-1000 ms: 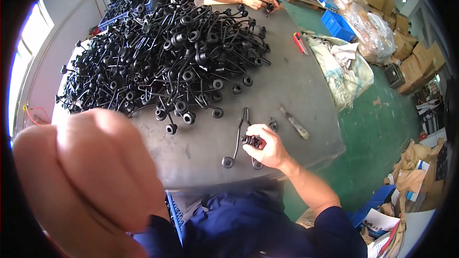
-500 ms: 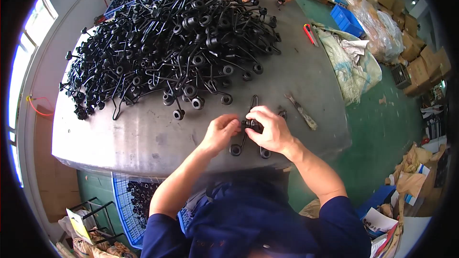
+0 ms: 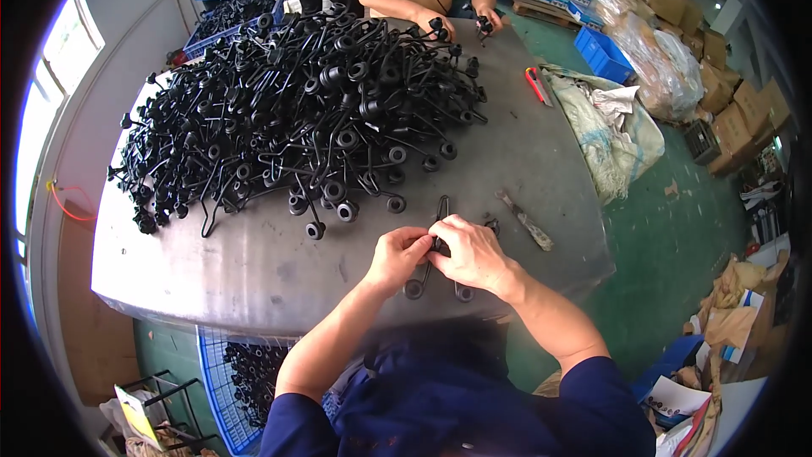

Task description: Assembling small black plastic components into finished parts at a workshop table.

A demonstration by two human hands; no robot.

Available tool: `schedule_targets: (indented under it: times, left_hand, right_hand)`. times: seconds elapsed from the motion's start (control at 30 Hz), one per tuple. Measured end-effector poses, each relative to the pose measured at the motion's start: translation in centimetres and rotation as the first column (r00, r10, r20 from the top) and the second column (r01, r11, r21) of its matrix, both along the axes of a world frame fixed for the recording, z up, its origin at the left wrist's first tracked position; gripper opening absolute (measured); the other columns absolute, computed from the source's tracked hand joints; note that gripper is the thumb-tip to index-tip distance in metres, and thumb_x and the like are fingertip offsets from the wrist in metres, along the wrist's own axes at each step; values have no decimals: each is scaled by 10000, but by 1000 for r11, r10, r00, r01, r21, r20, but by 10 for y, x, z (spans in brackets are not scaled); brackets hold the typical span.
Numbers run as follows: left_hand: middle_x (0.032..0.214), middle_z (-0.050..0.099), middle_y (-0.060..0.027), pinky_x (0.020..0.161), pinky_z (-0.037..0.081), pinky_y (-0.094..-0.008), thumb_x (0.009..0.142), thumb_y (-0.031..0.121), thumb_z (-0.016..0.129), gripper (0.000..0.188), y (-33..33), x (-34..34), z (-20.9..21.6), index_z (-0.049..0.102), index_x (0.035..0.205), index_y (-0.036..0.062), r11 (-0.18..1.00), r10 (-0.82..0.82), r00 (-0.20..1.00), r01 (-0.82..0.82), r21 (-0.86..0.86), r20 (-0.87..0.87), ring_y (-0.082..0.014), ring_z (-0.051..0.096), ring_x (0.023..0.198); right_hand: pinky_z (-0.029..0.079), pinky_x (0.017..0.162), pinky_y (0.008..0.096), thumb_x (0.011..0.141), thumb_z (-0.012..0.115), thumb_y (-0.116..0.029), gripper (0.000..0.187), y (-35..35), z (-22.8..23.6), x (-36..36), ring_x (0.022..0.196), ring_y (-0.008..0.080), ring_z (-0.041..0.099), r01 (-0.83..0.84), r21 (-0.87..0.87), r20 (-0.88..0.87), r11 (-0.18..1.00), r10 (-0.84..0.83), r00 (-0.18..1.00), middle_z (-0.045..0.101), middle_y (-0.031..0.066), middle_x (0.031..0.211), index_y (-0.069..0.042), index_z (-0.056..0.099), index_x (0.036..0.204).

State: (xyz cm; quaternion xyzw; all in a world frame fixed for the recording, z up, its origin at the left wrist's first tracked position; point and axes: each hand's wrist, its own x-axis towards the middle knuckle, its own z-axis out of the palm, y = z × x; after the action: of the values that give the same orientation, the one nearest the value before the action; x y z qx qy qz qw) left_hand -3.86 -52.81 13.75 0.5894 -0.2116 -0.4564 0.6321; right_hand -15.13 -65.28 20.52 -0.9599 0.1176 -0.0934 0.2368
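On the metal table in front of me is a bent black metal rod with a narrow loop at its far end and two round black rubber bushings (image 3: 414, 289) at its near ends. My left hand (image 3: 396, 259) is closed, with thumb and fingertips pinching at the rod's middle. My right hand (image 3: 470, 256) is closed around the same spot from the right, its fingertips meeting those of the left. A small dark piece between the fingers is mostly hidden. Just beyond my right hand lies another small dark part (image 3: 491, 224).
A large pile of similar black rods (image 3: 296, 110) covers the table's far left. To the right lie a worn hand tool (image 3: 526, 222) and a red utility knife (image 3: 537, 85). A co-worker's hands (image 3: 486, 20) hold a black part at the far edge. A blue crate (image 3: 216, 381) stands below the near edge.
My left hand has closed in on the right one, and their fingertips now meet over the dark piece. The view has tilted up, so the table sits lower in the picture.
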Motion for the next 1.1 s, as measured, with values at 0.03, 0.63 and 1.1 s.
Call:
schedule_targets:
  times: [0.03, 0.63, 1.1]
  left_hand:
    - [1097, 653, -126, 824, 549, -290, 963, 156, 594, 315, -1, 0, 1, 591, 1191, -61, 1000, 2, 998, -2, 9, -57, -166, 636, 965]
    - [1064, 607, -190, 742, 576, -324, 941, 149, 636, 600, -3, -5, 5, 310, 1406, -44, 996, 64, 987, -73, -57, -145, -231, 672, 862]
    - [1124, 600, -163, 792, 559, -367, 987, 149, 551, 516, 1, -6, 6, 325, 1424, -7, 994, 45, 974, -66, -89, -221, -245, 649, 908]
  right_hand:
    - [544, 725, 415, 743, 747, -178, 302, 0, -1, -1, 871, 328, 652, -7, 20, 11, 1000, 6, 1000, 634, 128, 977, -58, 618, 989]
    - [532, 665, 351, 830, 684, -76, 214, -90, -34, -66, 735, 265, 661, 380, 138, 100, 914, -395, 913, 670, 126, 905, -44, 635, 1036]
    - [494, 605, 291, 886, 647, -73, 129, -50, -37, -40, 652, 171, 610, 190, 424, 267, 885, -323, 908, 663, 87, 810, -25, 641, 1005]
